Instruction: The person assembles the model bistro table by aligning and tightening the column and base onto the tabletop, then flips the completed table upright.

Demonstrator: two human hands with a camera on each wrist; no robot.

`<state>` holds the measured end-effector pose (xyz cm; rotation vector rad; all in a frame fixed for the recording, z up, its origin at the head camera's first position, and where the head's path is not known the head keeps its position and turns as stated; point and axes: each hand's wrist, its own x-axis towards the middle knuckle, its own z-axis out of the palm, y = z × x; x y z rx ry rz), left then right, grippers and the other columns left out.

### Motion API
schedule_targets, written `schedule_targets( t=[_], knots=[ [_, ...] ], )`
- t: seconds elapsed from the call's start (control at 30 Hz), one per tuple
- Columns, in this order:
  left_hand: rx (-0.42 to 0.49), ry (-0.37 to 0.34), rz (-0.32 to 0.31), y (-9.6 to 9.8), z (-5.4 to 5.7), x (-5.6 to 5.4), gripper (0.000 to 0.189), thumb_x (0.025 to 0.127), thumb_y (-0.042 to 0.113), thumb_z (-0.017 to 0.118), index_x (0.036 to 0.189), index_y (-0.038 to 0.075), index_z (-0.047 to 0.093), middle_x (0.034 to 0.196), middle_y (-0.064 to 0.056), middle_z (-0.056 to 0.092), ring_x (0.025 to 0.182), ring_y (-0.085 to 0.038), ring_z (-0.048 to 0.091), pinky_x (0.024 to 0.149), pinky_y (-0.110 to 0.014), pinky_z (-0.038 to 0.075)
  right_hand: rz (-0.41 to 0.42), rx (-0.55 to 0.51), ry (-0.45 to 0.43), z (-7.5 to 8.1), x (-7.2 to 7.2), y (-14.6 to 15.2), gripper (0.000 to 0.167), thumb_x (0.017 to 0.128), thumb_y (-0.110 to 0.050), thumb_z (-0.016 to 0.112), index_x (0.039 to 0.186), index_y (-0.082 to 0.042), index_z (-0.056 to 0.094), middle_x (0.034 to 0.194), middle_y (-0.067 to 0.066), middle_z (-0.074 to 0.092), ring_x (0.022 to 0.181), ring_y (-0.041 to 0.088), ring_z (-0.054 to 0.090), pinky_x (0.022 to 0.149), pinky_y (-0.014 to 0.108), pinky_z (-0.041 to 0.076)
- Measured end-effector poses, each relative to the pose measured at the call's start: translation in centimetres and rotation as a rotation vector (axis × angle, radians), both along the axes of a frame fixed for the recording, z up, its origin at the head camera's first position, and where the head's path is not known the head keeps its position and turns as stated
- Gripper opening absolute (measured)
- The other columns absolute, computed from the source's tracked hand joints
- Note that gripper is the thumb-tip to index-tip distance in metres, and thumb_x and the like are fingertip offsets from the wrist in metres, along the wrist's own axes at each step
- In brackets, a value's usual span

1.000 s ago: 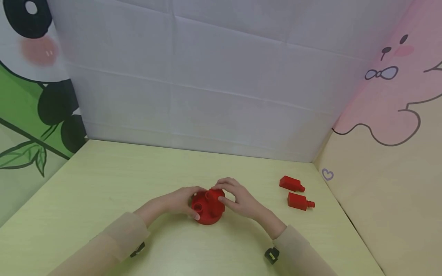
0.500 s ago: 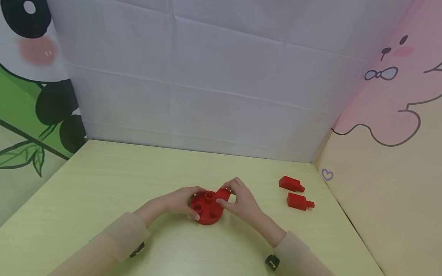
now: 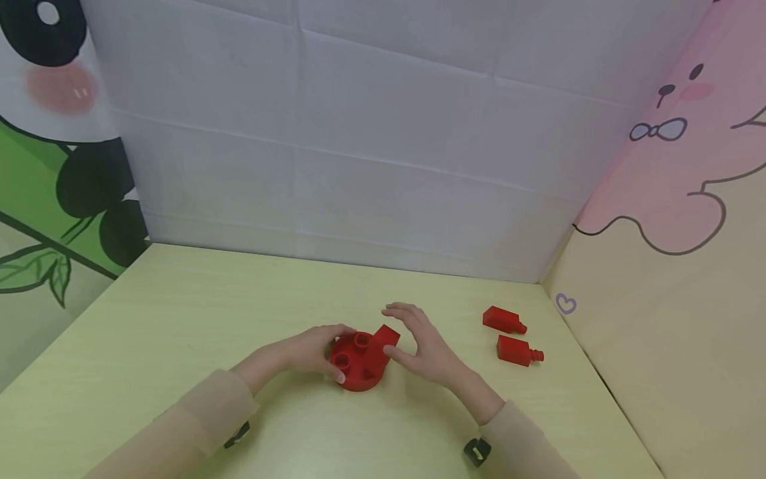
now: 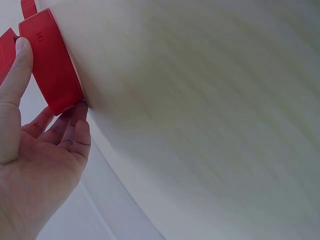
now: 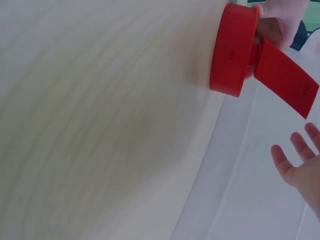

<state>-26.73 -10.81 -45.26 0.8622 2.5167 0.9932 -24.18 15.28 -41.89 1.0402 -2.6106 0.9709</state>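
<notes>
My left hand (image 3: 314, 347) grips the round red base (image 3: 358, 384) on the table, its thumb over the near edge and its fingers behind. Two ring-shaped sockets show on top of the base. From its right side a red block (image 3: 383, 340) slants up and outward, and the right wrist view shows this block (image 5: 286, 78) standing out from the base wall (image 5: 234, 50). My right hand (image 3: 427, 346) is beside the block with fingers spread and raised; its thumb overlaps the block in the head view. In the left wrist view my thumb presses the base (image 4: 54, 65).
Two more red blocks (image 3: 503, 319) with narrow ribbed necks lie on the right of the pale wooden table (image 3: 239, 293). A white cloth wall (image 3: 389, 133) rises behind, with printed panels at both sides.
My right hand has tilted the block outward to the right, then let go and spread its fingers. My left hand has stayed on the base.
</notes>
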Motion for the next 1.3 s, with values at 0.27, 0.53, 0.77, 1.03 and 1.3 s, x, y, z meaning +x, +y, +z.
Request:
schedule_targets(
  t=[0.27,0.53,0.77,1.03,1.3],
  knots=[
    [-0.004,-0.003,0.001,-0.1,0.0,0.1,0.079,0.070,0.028,0.084,0.136,0.011,0.044,0.116,0.003,0.057,0.101,-0.017,0.052,0.080,-0.033,0.049,0.210,0.132,0.073,0.3,-0.7,1.0,0.049,0.093,-0.015,0.056,0.141,-0.017,0.042,0.149,0.000,0.036,0.136,0.018,0.033,0.105,0.045,0.037],
    [0.018,-0.020,-0.008,-0.1,0.5,0.1,0.079,0.071,0.025,0.083,0.137,0.011,0.043,0.119,0.001,0.056,0.103,-0.019,0.052,0.081,-0.033,0.049,0.214,0.187,0.066,0.5,-0.7,0.9,0.039,0.096,-0.009,0.051,0.134,-0.016,0.050,0.138,-0.004,0.050,0.128,0.014,0.042,0.103,0.036,0.040],
    [0.031,-0.031,-0.020,-0.1,0.1,0.0,0.079,0.071,0.026,0.083,0.137,0.012,0.043,0.119,0.002,0.056,0.105,-0.017,0.052,0.082,-0.032,0.049,0.125,0.181,0.050,0.1,-0.3,1.4,0.033,0.096,-0.026,0.054,0.129,-0.021,0.055,0.126,-0.008,0.055,0.119,0.011,0.045,0.098,0.034,0.045],
    [0.019,-0.039,0.004,-0.1,0.1,0.1,0.079,0.070,0.025,0.084,0.137,0.013,0.043,0.119,0.003,0.055,0.104,-0.019,0.051,0.081,-0.033,0.050,0.027,0.097,0.001,-0.3,0.4,1.0,0.033,0.085,-0.043,0.067,0.109,-0.020,0.061,0.104,-0.015,0.059,0.097,0.003,0.049,0.082,0.030,0.050],
    [0.022,-0.034,-0.008,-0.1,0.1,0.1,0.079,0.071,0.025,0.083,0.137,0.012,0.043,0.120,0.002,0.055,0.105,-0.019,0.051,0.082,-0.034,0.050,-0.085,0.118,-0.003,-0.7,1.4,0.2,0.034,0.077,-0.044,0.075,0.096,-0.021,0.057,0.090,-0.017,0.056,0.087,0.006,0.052,0.075,0.028,0.050]
  ],
)
